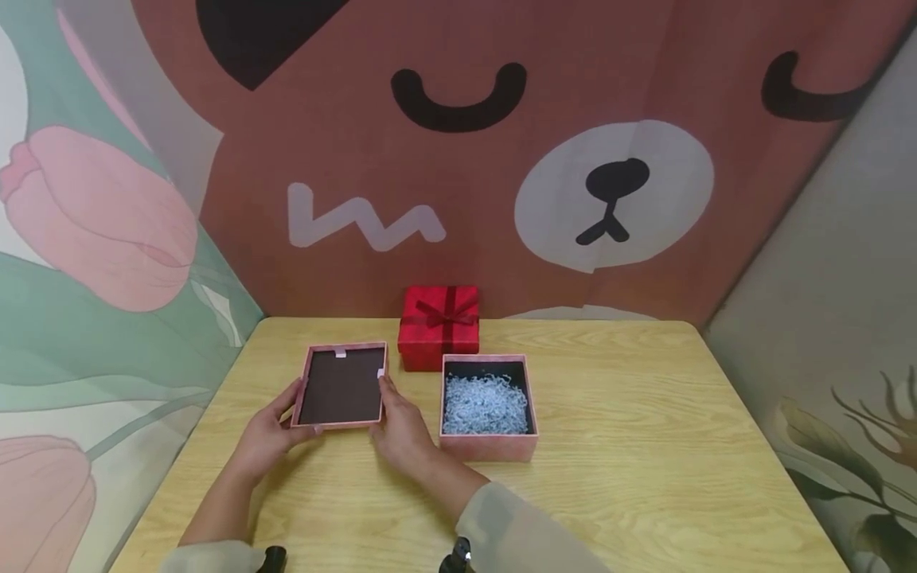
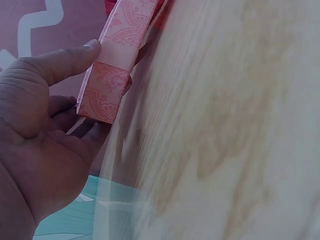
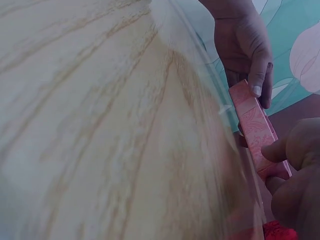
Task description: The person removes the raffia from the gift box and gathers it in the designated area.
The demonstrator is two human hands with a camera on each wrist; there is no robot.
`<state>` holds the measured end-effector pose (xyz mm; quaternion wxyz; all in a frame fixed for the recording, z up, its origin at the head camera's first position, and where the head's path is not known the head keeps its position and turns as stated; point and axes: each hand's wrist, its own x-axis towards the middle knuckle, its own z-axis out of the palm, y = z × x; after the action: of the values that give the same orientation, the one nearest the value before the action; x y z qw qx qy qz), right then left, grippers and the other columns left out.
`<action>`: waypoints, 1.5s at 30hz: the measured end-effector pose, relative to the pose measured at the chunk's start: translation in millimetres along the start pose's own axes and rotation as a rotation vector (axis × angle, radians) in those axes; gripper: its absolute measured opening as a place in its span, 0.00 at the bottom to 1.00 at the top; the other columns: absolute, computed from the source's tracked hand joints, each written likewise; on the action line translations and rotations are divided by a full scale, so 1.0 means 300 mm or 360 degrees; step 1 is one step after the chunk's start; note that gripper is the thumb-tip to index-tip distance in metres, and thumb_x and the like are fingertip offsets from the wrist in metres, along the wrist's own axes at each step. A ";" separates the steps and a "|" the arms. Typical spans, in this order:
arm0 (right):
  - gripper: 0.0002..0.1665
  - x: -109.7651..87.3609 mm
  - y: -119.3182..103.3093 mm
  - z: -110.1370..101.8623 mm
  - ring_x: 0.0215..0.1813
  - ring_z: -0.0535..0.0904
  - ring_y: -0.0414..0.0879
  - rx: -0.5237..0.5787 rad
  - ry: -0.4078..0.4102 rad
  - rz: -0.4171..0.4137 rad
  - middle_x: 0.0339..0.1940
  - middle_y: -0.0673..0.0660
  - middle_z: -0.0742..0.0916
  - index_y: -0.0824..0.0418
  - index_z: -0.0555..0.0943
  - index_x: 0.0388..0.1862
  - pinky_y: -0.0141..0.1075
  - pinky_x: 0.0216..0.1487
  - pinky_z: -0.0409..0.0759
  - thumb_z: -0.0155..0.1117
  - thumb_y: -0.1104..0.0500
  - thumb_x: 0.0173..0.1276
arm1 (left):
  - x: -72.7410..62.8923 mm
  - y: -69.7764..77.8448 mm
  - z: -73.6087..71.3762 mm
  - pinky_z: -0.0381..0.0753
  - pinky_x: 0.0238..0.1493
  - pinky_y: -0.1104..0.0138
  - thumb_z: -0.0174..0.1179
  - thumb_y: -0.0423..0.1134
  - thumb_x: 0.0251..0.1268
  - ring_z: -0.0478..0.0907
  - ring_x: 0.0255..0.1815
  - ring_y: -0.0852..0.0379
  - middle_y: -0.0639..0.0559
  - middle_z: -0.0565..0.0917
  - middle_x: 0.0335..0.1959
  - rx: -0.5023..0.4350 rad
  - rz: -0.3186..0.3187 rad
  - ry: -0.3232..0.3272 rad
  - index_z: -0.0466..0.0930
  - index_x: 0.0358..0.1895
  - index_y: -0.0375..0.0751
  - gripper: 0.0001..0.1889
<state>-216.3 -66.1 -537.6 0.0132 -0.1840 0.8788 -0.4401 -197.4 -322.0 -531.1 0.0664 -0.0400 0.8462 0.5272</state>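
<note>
Head view: left hand (image 1: 263, 438) and right hand (image 1: 403, 427), each grip closed on a pink lid (image 1: 341, 387) near the paper-filled box (image 1: 489, 450).

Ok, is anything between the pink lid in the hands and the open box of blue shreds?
Only the right hand, holding the pink lid by its right side, lies between it and the open box. Nothing else visibly blocks the direct line; the red gift box is farther back.
</note>
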 end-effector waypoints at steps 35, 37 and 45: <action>0.47 0.029 0.032 0.020 0.79 0.67 0.49 -0.0019 0.0014 0.0178 0.81 0.55 0.68 0.61 0.61 0.83 0.40 0.76 0.67 0.70 0.67 0.68 | 0.081 -0.019 0.008 0.64 0.75 0.43 0.76 0.39 0.60 0.55 0.81 0.32 0.36 0.55 0.83 0.0160 -0.0023 -0.0044 0.46 0.85 0.43 0.56; 0.47 0.028 0.031 0.018 0.78 0.68 0.49 -0.0027 0.0022 0.0169 0.81 0.55 0.69 0.62 0.61 0.83 0.39 0.76 0.67 0.70 0.66 0.68 | 0.078 -0.020 0.006 0.65 0.75 0.44 0.76 0.40 0.60 0.56 0.81 0.32 0.36 0.55 0.83 0.0159 -0.0022 -0.0040 0.46 0.85 0.43 0.56; 0.48 0.024 0.015 0.012 0.78 0.67 0.48 0.0009 0.0020 0.0193 0.81 0.52 0.69 0.59 0.60 0.84 0.39 0.76 0.68 0.71 0.64 0.69 | 0.064 -0.024 -0.008 0.66 0.74 0.46 0.77 0.42 0.60 0.57 0.80 0.33 0.35 0.56 0.82 0.0141 -0.0034 -0.0022 0.46 0.85 0.44 0.57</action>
<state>-223.7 -68.8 -542.4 0.0349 -0.1275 0.8871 -0.4422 -215.6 -327.2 -539.3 0.0795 -0.0425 0.8678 0.4887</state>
